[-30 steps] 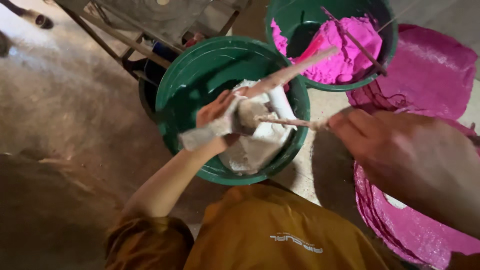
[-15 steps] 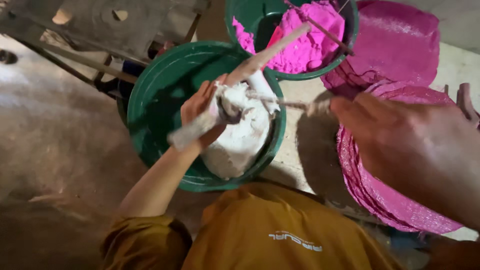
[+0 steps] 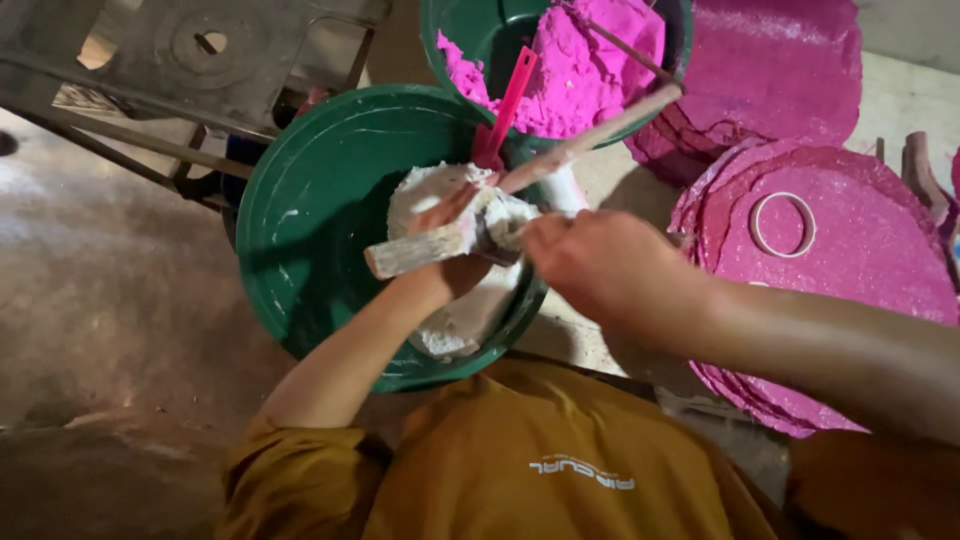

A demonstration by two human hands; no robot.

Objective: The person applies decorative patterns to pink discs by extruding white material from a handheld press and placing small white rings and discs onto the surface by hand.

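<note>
My left hand (image 3: 448, 245) grips a wooden stick (image 3: 610, 128) that slants over a green basin (image 3: 272, 230). The stick's near end (image 3: 405, 253) is coated white, and a white lump (image 3: 503, 213) is wrapped around its middle. My right hand (image 3: 600, 270) reaches in from the right, and its curled fingertips pinch that lump. More white paste (image 3: 455, 322) lies in the basin under both hands. Whether the right hand also holds a thin tool is hidden.
Behind it, a second green basin (image 3: 450, 40) holds bright pink paste (image 3: 590, 60) and a pink scraper (image 3: 510, 100). Stacked pink discs (image 3: 850, 250), one with a pale ring (image 3: 780, 222) on it, lie at the right. A metal frame (image 3: 200, 50) stands at the back left, on a concrete floor (image 3: 100, 300).
My right hand has moved left from beside the pink discs onto the white lump. The thin stick it held earlier no longer shows. My left hand keeps its hold on the wooden stick.
</note>
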